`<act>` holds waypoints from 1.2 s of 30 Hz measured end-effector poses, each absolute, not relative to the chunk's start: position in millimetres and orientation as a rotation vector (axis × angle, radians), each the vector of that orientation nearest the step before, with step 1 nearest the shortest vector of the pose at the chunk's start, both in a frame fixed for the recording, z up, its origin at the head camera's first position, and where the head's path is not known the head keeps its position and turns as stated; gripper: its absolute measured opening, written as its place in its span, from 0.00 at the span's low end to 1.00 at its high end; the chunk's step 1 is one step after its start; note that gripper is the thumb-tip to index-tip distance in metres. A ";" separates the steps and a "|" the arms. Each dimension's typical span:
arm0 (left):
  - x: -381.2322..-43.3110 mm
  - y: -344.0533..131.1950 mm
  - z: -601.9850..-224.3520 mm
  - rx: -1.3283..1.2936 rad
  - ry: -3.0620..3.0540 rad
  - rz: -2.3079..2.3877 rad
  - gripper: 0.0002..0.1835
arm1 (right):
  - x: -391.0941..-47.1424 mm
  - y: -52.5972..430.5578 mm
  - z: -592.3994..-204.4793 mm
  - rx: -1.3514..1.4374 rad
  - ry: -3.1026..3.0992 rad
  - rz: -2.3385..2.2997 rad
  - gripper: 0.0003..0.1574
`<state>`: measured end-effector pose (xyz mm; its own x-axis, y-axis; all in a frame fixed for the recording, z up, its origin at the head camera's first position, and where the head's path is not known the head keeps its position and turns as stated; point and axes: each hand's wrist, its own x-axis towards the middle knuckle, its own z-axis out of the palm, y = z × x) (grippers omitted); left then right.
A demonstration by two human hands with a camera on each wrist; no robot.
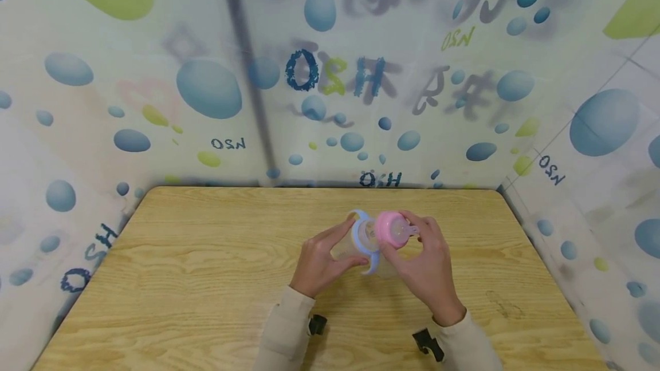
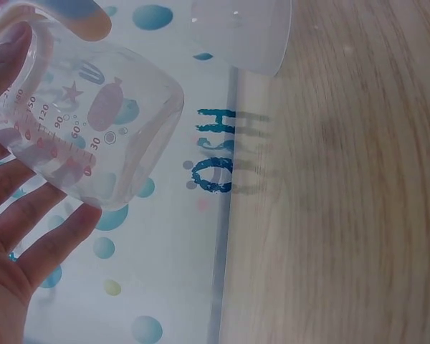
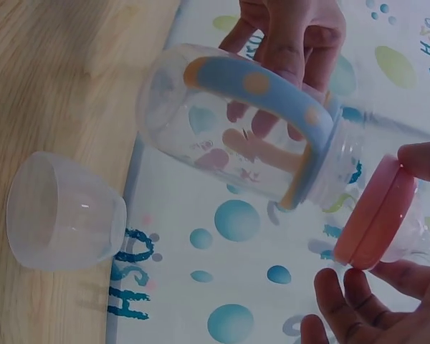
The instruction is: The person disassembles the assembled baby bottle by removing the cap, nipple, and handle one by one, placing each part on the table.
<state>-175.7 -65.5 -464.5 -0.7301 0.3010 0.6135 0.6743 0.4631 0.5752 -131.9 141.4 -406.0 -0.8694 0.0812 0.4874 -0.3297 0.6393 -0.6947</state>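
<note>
Pale walls (image 1: 309, 145) printed with blue and green ovals and with lettering rise around a wood-grain table (image 1: 206, 256). Above its surface a person holds a clear baby bottle (image 3: 215, 136) tilted, one hand at each part of it.

The left hand (image 1: 317, 262) grips the body of the bottle, its thumb along one side and the other fingers spread wide against the other. Seen from the right wrist, some of those fingers show through the transparent wall. Blue handles (image 3: 265, 89) with orange spots curve out from a band near the neck, beside the gripping fingers, and a red measuring scale runs along the body.

The right hand (image 1: 430, 262) pinches a pink ring (image 3: 376, 211) by its edges, with the thumb and fingers set apart by the ring's width; the remaining fingers curl loosely below it. A clear teat (image 1: 413, 230) projects from the ring, away from the bottle. The ring sits just beside the threaded neck, with a narrow gap between the two.

On the table near the bottle is a clear cup-shaped cover (image 3: 72, 215), apart from both hands. Both forearms wear light sleeves (image 1: 283, 328), with a black buckle (image 1: 317, 324) beside each wrist.
</note>
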 end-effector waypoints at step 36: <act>-176.5 -68.4 -465.4 -0.769 -2.254 -1.183 0.44 | -143.4 183.1 -435.0 -0.126 -2.673 1.035 0.34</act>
<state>-176.5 -68.4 -465.4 -0.7281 0.2561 0.6358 0.6688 0.4688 0.5770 -143.4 183.1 -435.0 -0.9593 0.1775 0.2196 -0.0168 0.7405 -0.6718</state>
